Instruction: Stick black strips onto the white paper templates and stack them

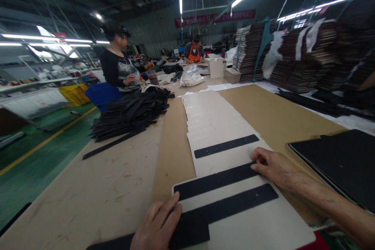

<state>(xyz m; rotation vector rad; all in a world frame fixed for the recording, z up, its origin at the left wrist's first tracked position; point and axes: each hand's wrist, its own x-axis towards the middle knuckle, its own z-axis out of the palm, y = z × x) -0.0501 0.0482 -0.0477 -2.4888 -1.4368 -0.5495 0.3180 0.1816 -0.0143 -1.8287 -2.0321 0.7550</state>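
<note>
Strip [216, 181] is lying across the near board [252, 222], along its far edge, a hand at each end. Left hand [158, 224] is touching the left end with a fingertip, fingers lying close together — from where I'm standing, can't tell if it's pinching. Right hand [268, 168] is curling at the right end, thumb tip touching the strip, index finger bending above; can't tell if it's gripping or just pressing. Lower strip [231, 206] is lying nearer on the same board, roughly parallel. Black piece [191, 232] is showing under the left hand, overlapping the board. Far strip [227, 146] is lying on the next board [211, 166]; more boards [209, 111] are overlapping in a row up the table [125, 179]. Pile [131, 111] of black strips is sitting left — black boards [340, 160] are lying right. One person [120, 64] is standing beyond the pile.
</note>
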